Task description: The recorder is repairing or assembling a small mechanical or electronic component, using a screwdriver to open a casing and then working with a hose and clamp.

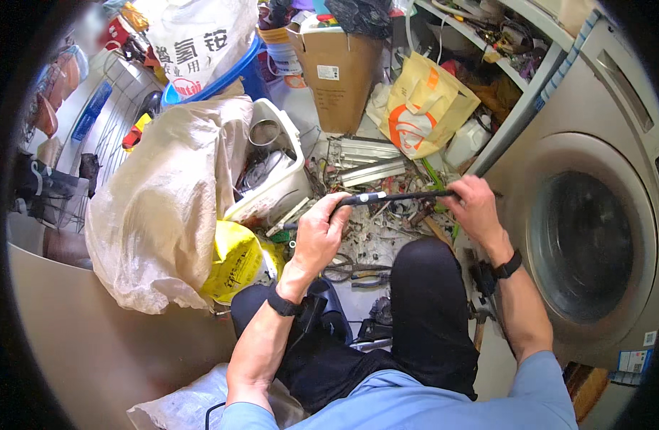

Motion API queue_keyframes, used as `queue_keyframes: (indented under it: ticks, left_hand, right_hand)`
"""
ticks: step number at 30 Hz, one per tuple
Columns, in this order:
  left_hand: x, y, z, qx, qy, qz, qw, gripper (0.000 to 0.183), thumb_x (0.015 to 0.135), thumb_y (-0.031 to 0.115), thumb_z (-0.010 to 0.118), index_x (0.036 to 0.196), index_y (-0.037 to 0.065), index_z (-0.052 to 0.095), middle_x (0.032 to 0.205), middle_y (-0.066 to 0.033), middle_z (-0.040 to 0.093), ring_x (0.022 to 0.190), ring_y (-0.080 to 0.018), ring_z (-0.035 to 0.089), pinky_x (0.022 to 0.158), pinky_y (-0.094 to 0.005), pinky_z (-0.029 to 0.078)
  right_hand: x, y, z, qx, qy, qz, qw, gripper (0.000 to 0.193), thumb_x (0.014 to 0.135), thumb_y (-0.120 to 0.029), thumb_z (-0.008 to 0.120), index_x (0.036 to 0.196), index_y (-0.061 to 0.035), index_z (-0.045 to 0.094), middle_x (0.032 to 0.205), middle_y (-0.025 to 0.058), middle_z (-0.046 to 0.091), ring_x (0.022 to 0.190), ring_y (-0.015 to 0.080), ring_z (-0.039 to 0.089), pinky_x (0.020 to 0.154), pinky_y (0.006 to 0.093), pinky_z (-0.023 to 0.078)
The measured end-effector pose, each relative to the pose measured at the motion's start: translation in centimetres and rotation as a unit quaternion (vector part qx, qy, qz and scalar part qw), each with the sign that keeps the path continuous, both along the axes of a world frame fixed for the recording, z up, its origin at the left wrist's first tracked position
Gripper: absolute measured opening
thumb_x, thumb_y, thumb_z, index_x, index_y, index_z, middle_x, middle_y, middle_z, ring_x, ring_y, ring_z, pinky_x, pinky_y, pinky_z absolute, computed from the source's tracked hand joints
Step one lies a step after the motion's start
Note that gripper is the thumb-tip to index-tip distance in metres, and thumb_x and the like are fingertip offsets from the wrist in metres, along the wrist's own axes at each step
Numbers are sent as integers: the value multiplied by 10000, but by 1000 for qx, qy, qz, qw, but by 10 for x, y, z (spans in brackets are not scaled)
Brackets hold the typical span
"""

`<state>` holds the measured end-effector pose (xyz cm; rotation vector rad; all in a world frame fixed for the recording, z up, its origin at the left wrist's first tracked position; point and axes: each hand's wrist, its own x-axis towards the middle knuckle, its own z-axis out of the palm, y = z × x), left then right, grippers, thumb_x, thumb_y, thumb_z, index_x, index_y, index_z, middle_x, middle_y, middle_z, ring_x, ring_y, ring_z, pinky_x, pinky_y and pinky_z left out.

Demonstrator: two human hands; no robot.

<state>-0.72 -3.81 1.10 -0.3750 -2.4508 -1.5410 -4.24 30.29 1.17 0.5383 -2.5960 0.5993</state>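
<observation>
A long, thin black rod (414, 195) with small white marks is stretched between my two hands above the littered floor. My left hand (319, 231) is closed round its thicker left end. At the thinner right end, the fingers of my right hand (474, 206) are pinched on it. The rod's exact kind is unclear. Below, between my knees and the scrap, lie scissors (335, 269) and a pair of dark-handled pliers (370, 275). Pale metal strips (372, 172) lie farther off among small broken bits.
A front-loading washing machine (512, 168) stands close on my right. To the left are a large beige sack (157, 208), a yellow bag (234, 261) and a white bin (295, 161) of metal scrap. Behind stand a cardboard box (347, 89), a tote bag (430, 97) and a loaded shelf (480, 39).
</observation>
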Motion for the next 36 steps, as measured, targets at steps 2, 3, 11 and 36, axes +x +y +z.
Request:
queue_keyframes:
  ticks: [2,3,11,36]
  left_hand:
    - [-6,-1,10,-7,8,-15,1000,244,1014,118,674,1241,27,687,896,-144,703,730,-209,639,717,-332,525]
    - [-10,0,18,-4,14,-16,1000,244,1014,118,674,1241,27,687,896,-144,703,730,-209,639,717,-332,525]
    - [-37,-9,37,109,-58,4,992,274,1069,275,650,1108,8,696,741,4,587,706,-88,478,627,-286,421]
    - [-41,-12,7,389,-160,-40,906,346,1095,292,557,922,7,652,588,11,479,507,-75,372,521,-262,296]
  right_hand:
    - [-27,-8,23,52,44,51,996,217,796,-190,840,899,-77,687,866,98,640,883,327,622,785,449,469]
    - [-40,-11,37,72,66,71,993,208,799,-198,830,906,-81,695,876,94,646,903,325,624,814,452,479]
    - [-92,-60,66,71,213,71,972,291,726,-294,870,881,-111,706,814,52,611,861,283,603,809,425,439]
    - [-57,-87,-14,-76,-29,127,989,358,842,-274,845,746,-54,579,683,120,569,629,335,619,568,447,485]
